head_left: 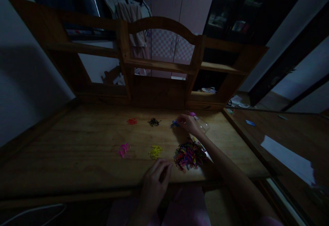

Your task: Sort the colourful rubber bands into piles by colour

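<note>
My right hand (189, 123) reaches across to a small blue pile (174, 123), its fingers pinched at the edge; what they hold is hidden. My left hand (156, 176) rests at the table's front edge, thumb and fingers closed together; anything between them is too small to make out. Between my arms lies a large mixed heap of colourful small loops (190, 154), which look like rubber bands. Separate little piles lie further left: yellow (155, 152), pink (124, 150), black (154, 122) and red (132, 121).
Behind my right hand a clear bottle (204, 126) with a pink cap lies on the wooden table (77, 143). A wooden shelf unit (159, 66) rises along the back edge. To the right, a white paper strip (289, 159) and a blue card (250, 123) lie on another wooden surface.
</note>
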The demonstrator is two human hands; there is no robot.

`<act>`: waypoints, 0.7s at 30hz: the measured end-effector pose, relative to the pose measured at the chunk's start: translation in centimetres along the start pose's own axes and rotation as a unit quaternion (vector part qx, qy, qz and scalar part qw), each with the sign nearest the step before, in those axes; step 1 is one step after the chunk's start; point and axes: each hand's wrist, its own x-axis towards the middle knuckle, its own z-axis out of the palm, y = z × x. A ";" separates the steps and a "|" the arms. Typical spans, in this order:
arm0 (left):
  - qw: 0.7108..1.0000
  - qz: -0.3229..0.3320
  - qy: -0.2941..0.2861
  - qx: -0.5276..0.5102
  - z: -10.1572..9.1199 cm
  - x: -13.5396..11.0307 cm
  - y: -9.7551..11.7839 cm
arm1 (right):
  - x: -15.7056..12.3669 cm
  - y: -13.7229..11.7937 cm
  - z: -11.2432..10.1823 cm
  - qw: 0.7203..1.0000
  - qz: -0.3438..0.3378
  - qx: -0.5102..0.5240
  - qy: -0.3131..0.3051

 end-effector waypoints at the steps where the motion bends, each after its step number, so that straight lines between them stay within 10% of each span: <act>1: 1.000 0.000 0.001 0.001 0.0 0.0 0.0 | 0.0 0.0 -0.1 1.000 -0.001 0.004 0.000; 13: 1.000 -0.007 0.002 -0.009 0.0 0.0 0.4 | -0.2 -4.0 -1.0 0.996 -0.016 0.087 -0.016; 21: 0.999 -0.003 0.039 0.025 0.5 -0.1 -0.4 | -0.2 -15.5 8.5 0.948 -0.158 0.168 -0.219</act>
